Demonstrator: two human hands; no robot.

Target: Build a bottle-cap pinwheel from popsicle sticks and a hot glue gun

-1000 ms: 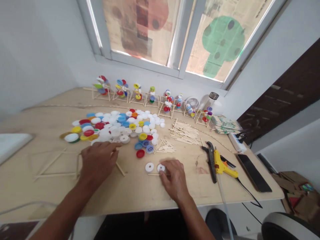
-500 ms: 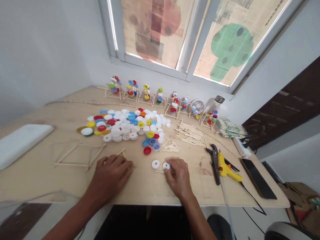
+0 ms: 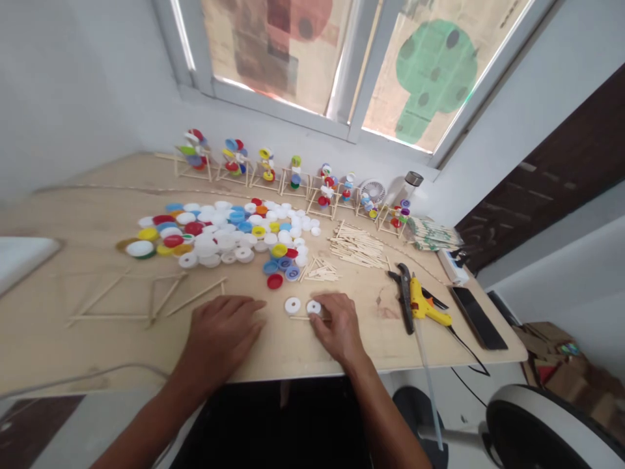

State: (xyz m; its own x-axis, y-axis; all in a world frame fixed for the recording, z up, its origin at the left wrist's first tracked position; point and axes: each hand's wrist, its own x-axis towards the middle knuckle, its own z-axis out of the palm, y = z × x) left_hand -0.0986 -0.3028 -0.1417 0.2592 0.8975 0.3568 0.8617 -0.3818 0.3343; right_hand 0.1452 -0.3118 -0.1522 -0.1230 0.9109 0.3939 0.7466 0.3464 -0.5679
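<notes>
My right hand (image 3: 339, 327) rests on the table with its thumb and fingers around a white bottle cap (image 3: 314, 307) that has a hole in its middle. A second holed white cap (image 3: 292, 305) lies just left of it. A thin wooden stick (image 3: 299, 318) lies below the two caps, its right end hidden by my right hand. My left hand (image 3: 223, 335) lies palm down, fingers stretched toward the caps; nothing shows in it. Beside its knuckles are joined sticks (image 3: 195, 297), and farther left stands a stick frame (image 3: 112, 318).
Loose coloured bottle caps (image 3: 224, 234) spread behind my hands, beside piled sticks (image 3: 359, 244) and short sticks (image 3: 321, 269). Stick stands with cap wheels (image 3: 326, 190) line the wall. At right are pliers (image 3: 405, 299), a yellow glue gun (image 3: 424, 305) and a phone (image 3: 478, 317).
The view has shifted, moving the table leftward and up in the picture. My left hand has slid right, uncovering the joined sticks. My right hand stays at the same cap.
</notes>
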